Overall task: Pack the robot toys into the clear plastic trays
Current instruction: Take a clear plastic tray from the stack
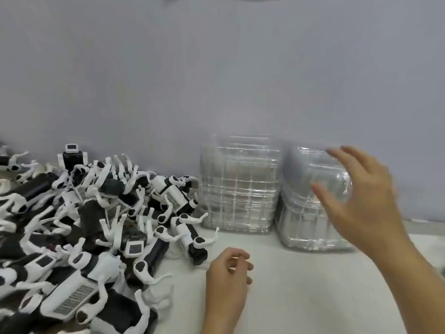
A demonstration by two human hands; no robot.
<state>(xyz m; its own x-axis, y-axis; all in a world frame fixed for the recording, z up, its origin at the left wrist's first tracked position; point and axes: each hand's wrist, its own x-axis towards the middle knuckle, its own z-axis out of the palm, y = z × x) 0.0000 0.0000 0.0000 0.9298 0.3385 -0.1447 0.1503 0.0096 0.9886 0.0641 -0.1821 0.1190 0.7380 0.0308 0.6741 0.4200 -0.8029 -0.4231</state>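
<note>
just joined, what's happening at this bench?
A person is packing toys by hand. The right hand, fingers spread, is at the right-hand stack of clear trays; whether it touches is blurred. A second tray stack stands beside it against the wall. The left hand hovers loosely curled and empty over the table. A big heap of black-and-white robot toys lies to the left, none packed yet in view.

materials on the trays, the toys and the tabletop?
Trays: thin clear plastic, glossy; see-through, with bright glints along the moulded ribs.
Toys: look like hard plastic, white and black, mostly matte; shells hold crisp edges.
Tabletop: off-white, matte; material unclear.
</note>
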